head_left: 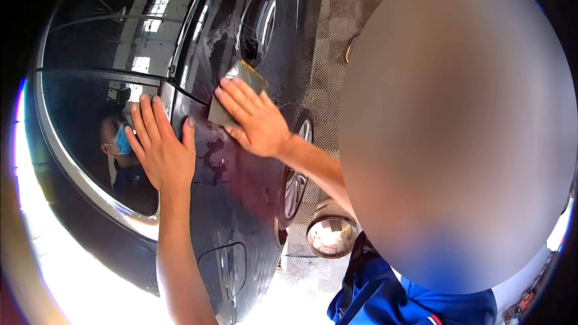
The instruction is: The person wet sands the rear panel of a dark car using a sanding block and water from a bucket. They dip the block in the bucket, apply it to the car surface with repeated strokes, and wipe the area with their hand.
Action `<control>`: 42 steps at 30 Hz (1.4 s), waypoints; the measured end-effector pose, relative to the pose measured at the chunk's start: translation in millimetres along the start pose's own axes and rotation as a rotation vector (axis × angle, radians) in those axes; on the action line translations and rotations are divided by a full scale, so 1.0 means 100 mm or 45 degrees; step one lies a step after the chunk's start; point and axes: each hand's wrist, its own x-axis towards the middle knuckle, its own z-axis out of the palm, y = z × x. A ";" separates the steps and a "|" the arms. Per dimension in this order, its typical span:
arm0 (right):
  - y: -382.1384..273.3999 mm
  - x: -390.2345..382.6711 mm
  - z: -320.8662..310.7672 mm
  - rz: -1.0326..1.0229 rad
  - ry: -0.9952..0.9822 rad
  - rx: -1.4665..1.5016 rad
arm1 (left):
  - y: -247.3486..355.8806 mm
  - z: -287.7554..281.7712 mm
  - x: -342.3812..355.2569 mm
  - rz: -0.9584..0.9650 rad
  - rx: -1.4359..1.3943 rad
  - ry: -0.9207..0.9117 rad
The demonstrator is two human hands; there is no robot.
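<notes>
My left hand (162,144) lies flat on the dark car's side, fingers spread. Its fingertips rest over the rear side window (78,126) and the thumb is beside the window's corner. Under my right hand (256,117) is a folded grey-green sheet of sandpaper (220,114), with a yellowish strip along its upper edge. The fingers press it flat to the body panel, and the thumb bends at its lower edge. Wet patches (215,159) mark the dark panel around the sheet. Just beyond the sheet is the door handle recess (259,24).
A car wheel (296,186) shows below my right forearm. On the patterned floor tiles (337,30) stands a round bucket (332,235). The fuel flap (224,271) is low on the panel. Blue clothing (385,295) fills the lower right; a blurred oval hides much above it.
</notes>
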 end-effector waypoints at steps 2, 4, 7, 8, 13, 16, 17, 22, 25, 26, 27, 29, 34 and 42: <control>0.18 0.39 -0.08 0.003 0.057 -0.080 | -0.01 -0.01 0.00 -0.004 -0.007 0.007; 0.09 0.75 -0.08 0.188 0.203 0.000 | 0.02 -0.06 0.05 0.011 -0.011 0.003; -0.22 -0.07 0.10 0.225 -0.112 -0.048 | 0.05 0.03 -0.18 -0.012 0.028 -0.103; -0.13 -0.17 0.11 0.098 -0.161 -0.061 | 0.04 0.02 -0.08 -0.023 0.011 -0.071; 0.05 0.65 -0.05 0.184 0.134 -0.027 | 0.02 0.00 -0.02 -0.005 -0.013 0.022; -0.25 0.11 0.10 0.199 -0.034 -0.041 | -0.02 0.09 -0.06 -0.006 -0.021 0.000; -0.29 -0.10 0.10 0.095 -0.147 -0.068 | -0.05 0.06 -0.02 -0.021 -0.016 0.013; -0.22 0.64 0.08 0.118 0.171 -0.044 | 0.00 0.04 -0.04 -0.012 -0.038 0.032; -0.42 0.24 0.14 0.076 0.058 -0.016 | 0.00 0.02 -0.05 -0.032 -0.002 -0.084; -0.50 0.04 0.05 0.000 -0.038 0.046 | -0.01 0.01 -0.09 -0.033 0.003 -0.105; -0.42 0.10 0.04 -0.083 -0.054 -0.014 | -0.03 0.00 -0.09 -0.048 0.015 -0.098; -0.25 0.72 0.05 -0.049 0.068 -0.071 | -0.08 0.03 0.00 -0.037 -0.015 0.005; -0.35 -0.28 0.11 0.008 -0.124 0.099 | 0.05 0.02 -0.40 -0.034 0.019 -0.145; -0.41 0.11 0.23 -0.002 -0.034 0.001 | -0.06 0.17 -0.20 -0.037 0.039 -0.086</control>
